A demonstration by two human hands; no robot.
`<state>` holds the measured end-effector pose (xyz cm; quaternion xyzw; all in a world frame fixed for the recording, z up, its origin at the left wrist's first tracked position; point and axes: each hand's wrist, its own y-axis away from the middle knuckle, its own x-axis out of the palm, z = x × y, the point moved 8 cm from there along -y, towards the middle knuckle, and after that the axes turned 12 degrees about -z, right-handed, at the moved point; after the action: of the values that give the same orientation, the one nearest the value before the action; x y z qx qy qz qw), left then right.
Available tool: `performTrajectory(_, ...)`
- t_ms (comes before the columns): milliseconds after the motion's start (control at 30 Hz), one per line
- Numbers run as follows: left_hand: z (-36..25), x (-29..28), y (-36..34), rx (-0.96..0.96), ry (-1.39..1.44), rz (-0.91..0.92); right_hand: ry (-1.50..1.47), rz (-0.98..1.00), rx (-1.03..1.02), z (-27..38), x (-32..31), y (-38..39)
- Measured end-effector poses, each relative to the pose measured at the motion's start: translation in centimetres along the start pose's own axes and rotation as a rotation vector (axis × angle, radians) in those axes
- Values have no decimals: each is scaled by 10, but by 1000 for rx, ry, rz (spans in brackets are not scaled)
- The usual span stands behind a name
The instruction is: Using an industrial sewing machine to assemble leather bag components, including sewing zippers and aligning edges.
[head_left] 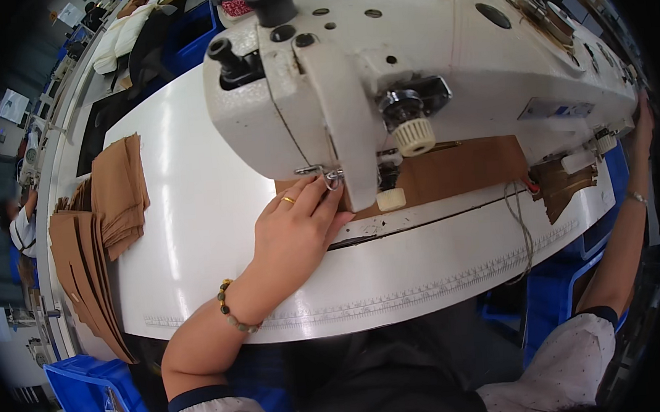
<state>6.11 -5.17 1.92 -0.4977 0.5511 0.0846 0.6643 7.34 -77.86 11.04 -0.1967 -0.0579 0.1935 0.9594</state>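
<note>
My left hand, wearing a ring and a bead bracelet, lies with fingers stretched out at the presser foot of a white sewing machine. Its fingertips touch a long brown piece under the arm of the machine, partly hidden by metal parts. My right hand reaches up to the machine's far right end; its fingers are too dim and hidden to read. A ragged brown piece and a loose cord lie to the right on the white tabletop.
Brown cut pieces are stacked at the left and below that. Blue bins stand at lower left, lower right and behind. Another person sits at the far left.
</note>
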Motion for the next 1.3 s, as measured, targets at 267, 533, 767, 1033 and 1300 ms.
performTrajectory(267, -2, -3, -2, 25, 16, -29, -295, -55, 167, -48, 8, 37)
performTrajectory(533, -29, -12, -8, 276, -76, -192, -277, -55, 171, -81, -2, 47)
performTrajectory(767, -87, 36, -55, 162, -147, -170, 140, -164, -18, -48, -28, 62)
performTrajectory(1033, -90, 12, -11, 151, 75, 72, 107, -59, -766, 124, -13, 202)
performTrajectory(1300, -57, -35, 27, 436, 150, -53, 57, 1095, -1201, 156, 170, 498)
